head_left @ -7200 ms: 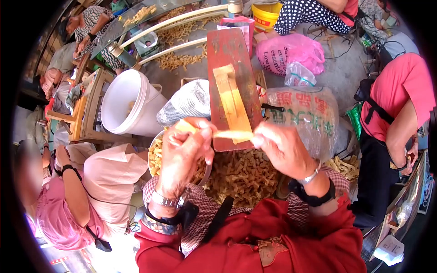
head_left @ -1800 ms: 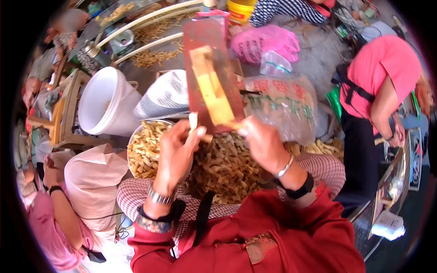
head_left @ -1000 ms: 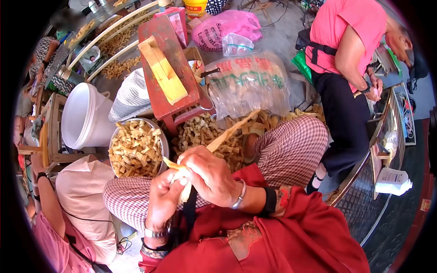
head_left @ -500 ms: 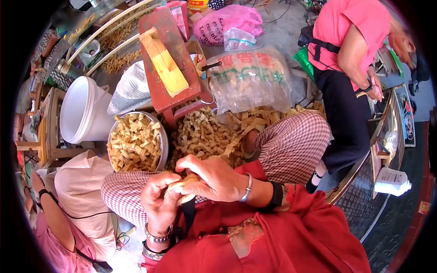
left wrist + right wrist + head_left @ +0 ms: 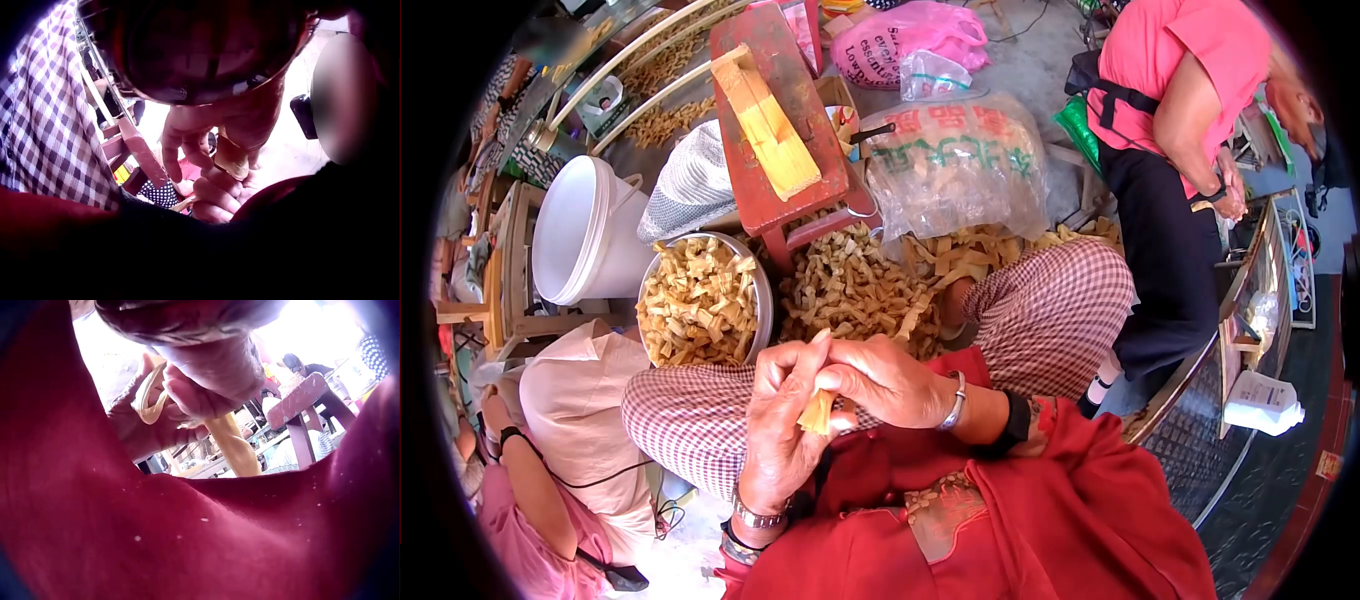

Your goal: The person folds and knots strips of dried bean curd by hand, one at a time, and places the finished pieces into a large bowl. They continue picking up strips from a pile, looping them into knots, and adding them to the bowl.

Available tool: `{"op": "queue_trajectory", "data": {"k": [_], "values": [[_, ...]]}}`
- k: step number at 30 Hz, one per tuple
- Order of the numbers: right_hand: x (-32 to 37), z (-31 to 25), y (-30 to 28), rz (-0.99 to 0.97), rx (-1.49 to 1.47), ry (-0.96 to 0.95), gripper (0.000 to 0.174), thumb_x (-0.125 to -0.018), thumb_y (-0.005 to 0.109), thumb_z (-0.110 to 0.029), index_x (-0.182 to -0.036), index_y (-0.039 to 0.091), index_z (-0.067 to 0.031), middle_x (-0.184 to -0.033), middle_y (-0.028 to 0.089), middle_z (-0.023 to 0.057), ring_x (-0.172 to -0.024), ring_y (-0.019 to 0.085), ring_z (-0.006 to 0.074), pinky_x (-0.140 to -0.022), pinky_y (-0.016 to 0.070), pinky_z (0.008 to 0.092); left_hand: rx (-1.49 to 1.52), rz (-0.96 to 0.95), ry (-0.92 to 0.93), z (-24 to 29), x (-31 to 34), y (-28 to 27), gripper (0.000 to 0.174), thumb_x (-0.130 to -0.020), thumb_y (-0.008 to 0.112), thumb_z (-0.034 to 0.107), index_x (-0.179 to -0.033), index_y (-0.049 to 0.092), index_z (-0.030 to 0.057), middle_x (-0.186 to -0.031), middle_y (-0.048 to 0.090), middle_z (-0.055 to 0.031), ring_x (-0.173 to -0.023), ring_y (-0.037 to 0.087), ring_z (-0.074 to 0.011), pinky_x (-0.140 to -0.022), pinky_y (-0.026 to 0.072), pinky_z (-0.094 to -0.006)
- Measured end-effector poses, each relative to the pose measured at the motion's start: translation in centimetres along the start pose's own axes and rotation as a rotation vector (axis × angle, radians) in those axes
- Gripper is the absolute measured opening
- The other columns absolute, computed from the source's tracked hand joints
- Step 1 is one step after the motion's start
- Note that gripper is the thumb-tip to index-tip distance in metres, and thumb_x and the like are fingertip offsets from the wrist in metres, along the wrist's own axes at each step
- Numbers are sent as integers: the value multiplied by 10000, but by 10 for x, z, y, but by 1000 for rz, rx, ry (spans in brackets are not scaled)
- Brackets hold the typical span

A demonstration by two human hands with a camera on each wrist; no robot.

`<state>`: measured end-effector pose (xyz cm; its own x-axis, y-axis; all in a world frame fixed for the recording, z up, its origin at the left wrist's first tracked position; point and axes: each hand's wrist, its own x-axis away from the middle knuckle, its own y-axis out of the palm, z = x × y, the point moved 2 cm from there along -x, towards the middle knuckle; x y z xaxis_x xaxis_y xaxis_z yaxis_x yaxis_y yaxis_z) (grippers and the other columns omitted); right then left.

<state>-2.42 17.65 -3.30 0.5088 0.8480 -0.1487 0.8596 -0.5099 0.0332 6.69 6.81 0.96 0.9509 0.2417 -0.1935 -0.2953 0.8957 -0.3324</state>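
Both hands meet above the lap. My left hand pinches a folded yellow strip, whose fanned end sticks out below the fingers. My right hand grips the same strip from the other side, its thumb against it. In the right wrist view the strip shows as a loop on one side of the fingers and a broad tail on the other. The left wrist view shows a piece of it between the fingers. Part of the strip is hidden by the hands.
A red bench bears a yellow slab. A metal bowl of knotted pieces stands left of a loose heap. Behind are a plastic sack and a white bucket. Other people sit on both sides.
The long strip that trailed toward the heap a second ago is now gathered in the hands. The left hand has turned more upright, and the strip's fanned end now points down.
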Motion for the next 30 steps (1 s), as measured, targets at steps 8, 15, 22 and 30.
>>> {"op": "queue_trajectory", "data": {"k": [8,15,22,30], "values": [[6,6,-12,135,122,114,440,-966,443,-372,-1257,384,-47,-1014,602,175,-840,643,332,-736,492,382,346,26,-245,-28,4,5,440,-970,469,349,-1199,586,-8,-1123,593,-122,-839,563,-140,-758,444,-248],[14,11,-37,243,262,12,277,-972,452,-273,-925,557,-21,-787,587,104,-688,587,190,-634,458,304,1201,-10,-385,-38,-3,3,472,-971,449,360,-1085,564,-83,-1012,592,-187,-689,566,-173,-661,563,-387],[12,9,-58,133,372,50,198,-945,527,-180,-871,575,-3,-674,524,14,-569,475,89,-520,398,259,1187,161,-355,-43,-17,-17,488,-987,418,359,-1112,544,-96,-931,592,-164,-628,536,-145,-626,568,-358],[10,28,-48,85,56,370,191,-952,522,-181,-1025,543,-5,-753,569,32,-573,533,67,-442,446,209,685,29,-651,-57,-18,-18,415,-982,463,320,-1095,556,-68,-680,570,-41,-429,403,-41,-402,391,-191]]}}
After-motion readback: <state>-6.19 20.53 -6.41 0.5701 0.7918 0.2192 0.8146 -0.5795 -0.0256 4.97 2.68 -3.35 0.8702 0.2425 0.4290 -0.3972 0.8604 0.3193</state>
